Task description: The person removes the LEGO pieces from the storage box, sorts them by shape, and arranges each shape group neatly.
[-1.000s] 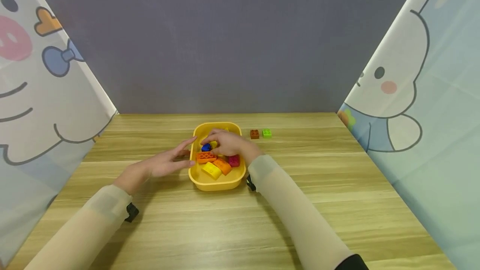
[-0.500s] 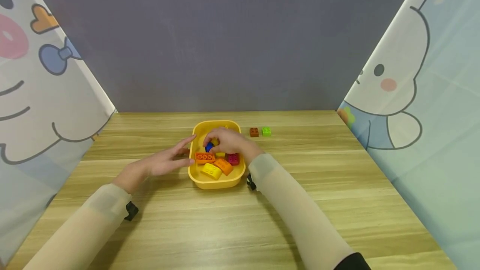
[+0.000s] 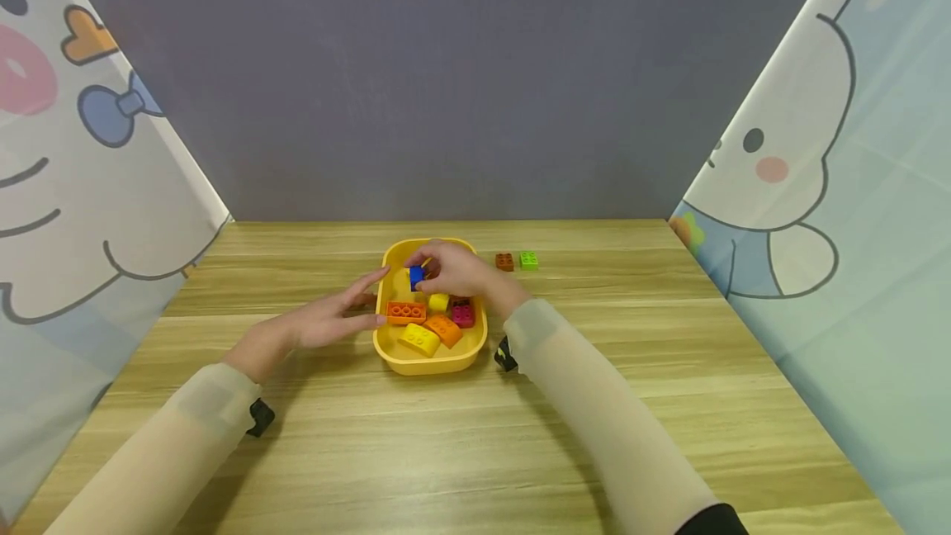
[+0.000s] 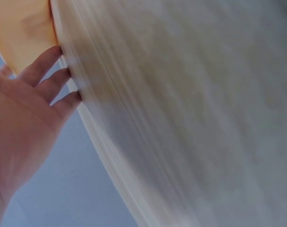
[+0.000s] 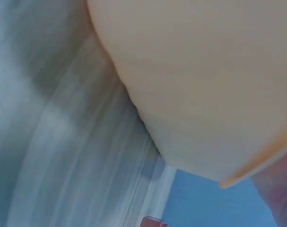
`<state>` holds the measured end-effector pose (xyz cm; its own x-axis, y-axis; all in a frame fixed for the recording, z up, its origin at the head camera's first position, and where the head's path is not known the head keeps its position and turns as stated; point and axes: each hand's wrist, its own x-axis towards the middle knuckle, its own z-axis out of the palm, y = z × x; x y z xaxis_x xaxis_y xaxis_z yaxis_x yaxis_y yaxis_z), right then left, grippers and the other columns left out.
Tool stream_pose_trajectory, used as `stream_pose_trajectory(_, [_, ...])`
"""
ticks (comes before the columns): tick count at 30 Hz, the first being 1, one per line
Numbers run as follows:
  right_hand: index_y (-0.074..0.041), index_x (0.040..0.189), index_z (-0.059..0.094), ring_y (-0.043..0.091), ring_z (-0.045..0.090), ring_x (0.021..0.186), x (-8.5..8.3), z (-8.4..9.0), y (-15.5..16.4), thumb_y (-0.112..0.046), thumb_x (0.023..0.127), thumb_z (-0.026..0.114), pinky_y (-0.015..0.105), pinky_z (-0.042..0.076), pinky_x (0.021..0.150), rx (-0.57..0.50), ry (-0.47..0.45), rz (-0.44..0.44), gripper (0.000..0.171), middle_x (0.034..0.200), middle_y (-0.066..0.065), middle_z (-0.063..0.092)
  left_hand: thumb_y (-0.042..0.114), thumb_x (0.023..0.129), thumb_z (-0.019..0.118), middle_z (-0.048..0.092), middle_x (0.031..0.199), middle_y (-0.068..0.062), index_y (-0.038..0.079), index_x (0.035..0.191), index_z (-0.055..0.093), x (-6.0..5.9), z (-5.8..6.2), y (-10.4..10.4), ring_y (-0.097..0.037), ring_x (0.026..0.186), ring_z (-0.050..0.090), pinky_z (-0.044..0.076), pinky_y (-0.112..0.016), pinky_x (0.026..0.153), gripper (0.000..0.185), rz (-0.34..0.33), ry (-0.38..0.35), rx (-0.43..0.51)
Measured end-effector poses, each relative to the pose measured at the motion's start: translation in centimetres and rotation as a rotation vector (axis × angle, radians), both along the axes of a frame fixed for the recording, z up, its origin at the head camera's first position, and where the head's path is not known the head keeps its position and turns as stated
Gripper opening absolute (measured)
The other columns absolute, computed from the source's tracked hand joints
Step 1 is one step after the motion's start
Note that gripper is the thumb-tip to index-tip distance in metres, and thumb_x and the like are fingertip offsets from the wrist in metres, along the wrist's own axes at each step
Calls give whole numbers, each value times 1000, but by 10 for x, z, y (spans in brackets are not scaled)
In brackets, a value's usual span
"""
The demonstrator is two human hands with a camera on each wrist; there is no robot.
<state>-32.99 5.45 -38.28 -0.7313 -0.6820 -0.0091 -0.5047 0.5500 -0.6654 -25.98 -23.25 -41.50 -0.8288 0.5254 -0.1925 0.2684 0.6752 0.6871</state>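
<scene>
Your right hand has its grip pinched on the blue block, between thumb and fingers, inside the far left part of the yellow tray; you cannot tell from here whether the block clears the tray floor. Your left hand grips nothing: its fingers are spread, their tips at the tray's left rim.

Around the middle of the tray you have an oblong orange block near the left wall, a small yellow block and a magenta block near the right wall. Closer to you lie an orange curved block and a yellow curved block, side by side. Outside, on the table beyond the tray's right side, sit a brown block and a green block.
</scene>
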Motion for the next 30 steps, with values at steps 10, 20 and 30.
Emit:
stream_pose_trajectory(10, [-8,144,66,26,67,131,13,9,10,-13,101,79,46,55,118,-72,7,-11,45,141,9,71,61,110,58,41,170,-32,39,178,2,0,0,0,-56,156,42,33,-78,124,91,6,10,-6])
stream_pose_trajectory(20, [-7,147,69,21,65,112,17,5,28,-17,104,77,32,62,95,-138,55,62,45,142,9,68,62,110,56,40,172,-31,40,178,2,1,1,0,-55,158,40,31,-79,125,89,3,0,-10])
stream_pose_trajectory(30, [-7,149,65,25,66,113,31,12,53,-22,106,76,38,62,99,-118,83,63,47,133,9,69,60,110,57,40,171,-32,40,178,2,1,-1,1,-55,157,41,31,-77,126,89,0,15,-5])
